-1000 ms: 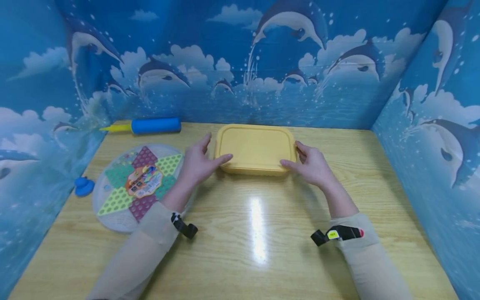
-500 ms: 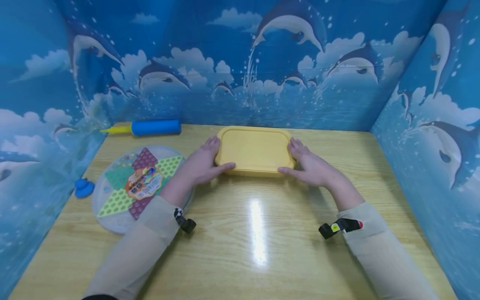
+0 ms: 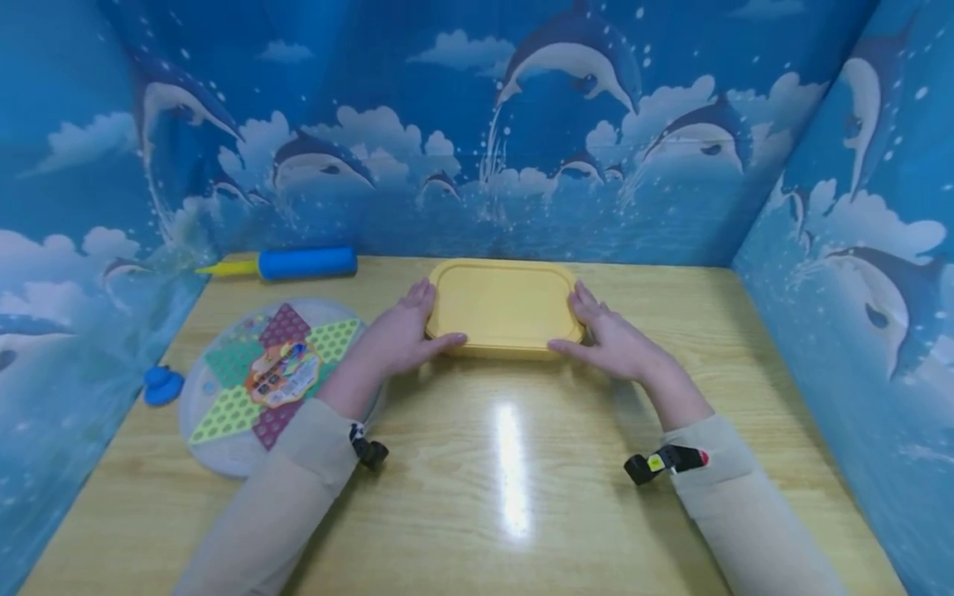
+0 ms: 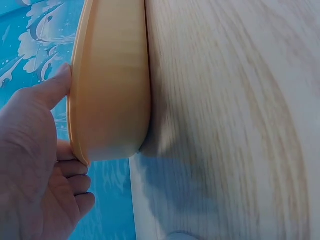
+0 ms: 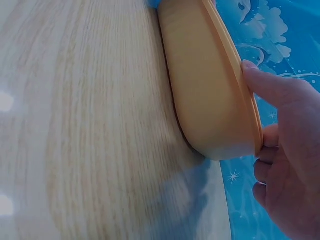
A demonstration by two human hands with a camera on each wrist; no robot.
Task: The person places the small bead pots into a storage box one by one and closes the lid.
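Note:
A yellow lidded plastic box (image 3: 503, 306) stands on the table near its back edge, lid on. My left hand (image 3: 402, 335) holds its left end, thumb over the front left corner and fingers along the short side. At the opposite end my right hand (image 3: 614, 339) holds it the same way. In the left wrist view, the left thumb (image 4: 62, 80) lies on the lid's rim and the fingertips bend in at the corner. The right wrist view has the right thumb (image 5: 252, 72) on the rim, fingers bent near the box's (image 5: 210, 85) corner.
To the left lies a round Chinese checkers board (image 3: 224, 447), partly under my left forearm. A blue and yellow hand pump (image 3: 307, 263) lies behind it, and a small blue duck-like toy (image 3: 161, 386) beside it. Dolphin-print cloth walls (image 3: 417, 215) enclose the table's back and sides.
My left fingers, spread apart from the box earlier, have closed in on its left side. My right fingers have settled along the right side. The box has hardly moved; the head view has tilted slightly.

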